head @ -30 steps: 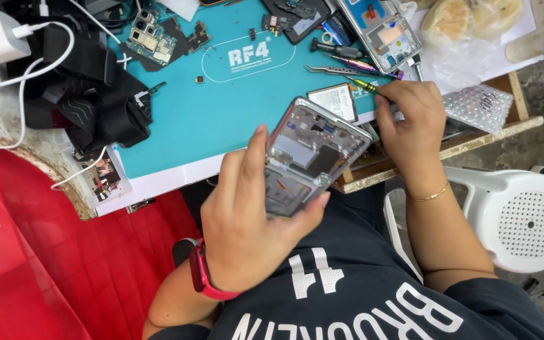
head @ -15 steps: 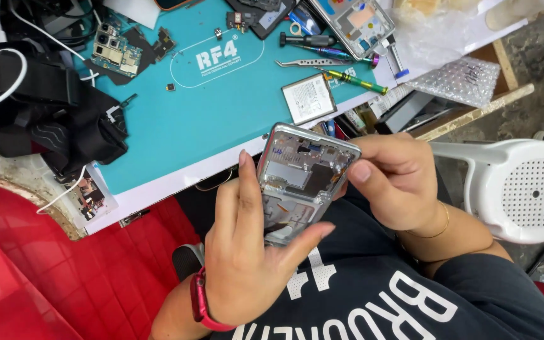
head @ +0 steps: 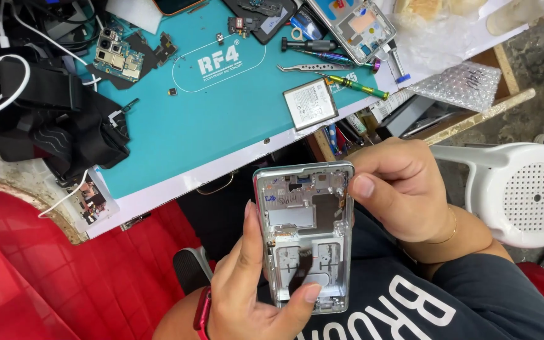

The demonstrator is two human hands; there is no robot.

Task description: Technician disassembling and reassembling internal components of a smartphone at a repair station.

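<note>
Silver phone frame (head: 305, 236) sits upright over your lap, just below the teal worktop (head: 221, 119), your left hand (head: 253, 293) fingers gripping its lower edges while your right hand (head: 404, 189) pinches its top corner.

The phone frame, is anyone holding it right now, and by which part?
Yes. The left hand grips the phone frame around its lower end, and the right hand pinches its upper right edge with the thumb on the open inside.
</note>
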